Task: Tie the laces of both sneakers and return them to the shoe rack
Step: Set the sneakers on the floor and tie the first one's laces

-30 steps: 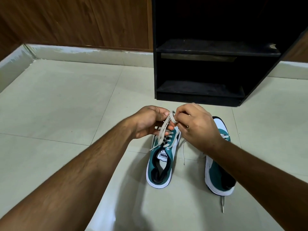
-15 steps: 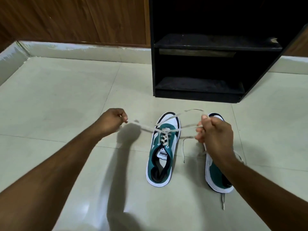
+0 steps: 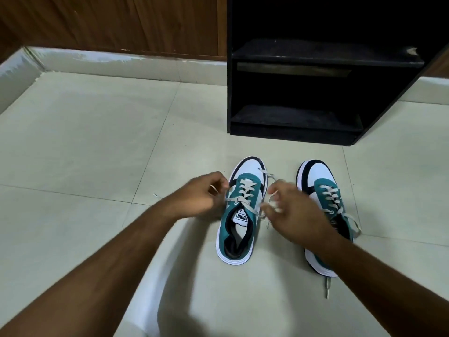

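Two teal, white and black sneakers stand side by side on the floor, toes toward the rack. My left hand [image 3: 201, 195] is closed on one white lace end just left of the left sneaker [image 3: 239, 215]. On that shoe's right side my right hand [image 3: 294, 210], blurred, pinches the other lace end. The laces [image 3: 243, 199] cross over the tongue. Behind my right wrist sits the right sneaker [image 3: 323, 195], its loose lace [image 3: 328, 285] trailing past the heel. The black shoe rack [image 3: 315, 69] stands beyond the shoes with bare shelves.
Pale floor tiles [image 3: 97, 142] spread to the left and front. A low tiled skirting [image 3: 109, 62] and wood-panelled wall [image 3: 109, 23] run along the back. A small white scrap [image 3: 156, 195] lies on the floor near my left forearm.
My hands went from together at the left sneaker's laces, to wide apart pulling the laces taut, and have now come back in close beside the shoe. The right sneaker's front shows more.
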